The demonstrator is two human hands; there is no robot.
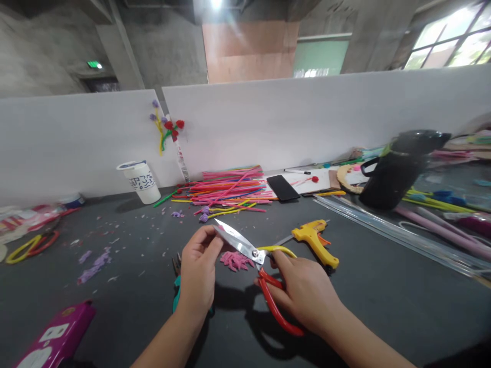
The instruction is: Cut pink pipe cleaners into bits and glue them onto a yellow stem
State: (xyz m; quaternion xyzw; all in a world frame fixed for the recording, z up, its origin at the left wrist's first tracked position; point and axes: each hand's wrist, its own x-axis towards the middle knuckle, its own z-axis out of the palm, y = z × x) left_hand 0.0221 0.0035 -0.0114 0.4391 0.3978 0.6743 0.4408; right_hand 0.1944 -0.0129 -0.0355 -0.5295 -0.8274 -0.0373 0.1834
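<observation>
My right hand (307, 286) grips a pair of scissors (240, 243) with one red and one yellow handle. Their blades point up and left toward my left hand (199, 266). That hand is closed in a pinch right at the blade tips; whatever its fingertips hold is too small or hidden to make out. A small heap of cut pink fuzzy pieces (236, 260) lies on the dark table beneath the blades. Partly covered by my left wrist are teal-handled pliers (177, 286). To the right of the scissors rests a yellow glue gun (312, 237).
Behind my hands lies a pile of coloured pipe cleaners (230, 189), beside a phone (283, 188). A white cup (141, 183) stands left, a black jug (399, 168) right. More scissors (32, 245), purple scraps (95, 266) and a magenta box (57, 335) lie at left.
</observation>
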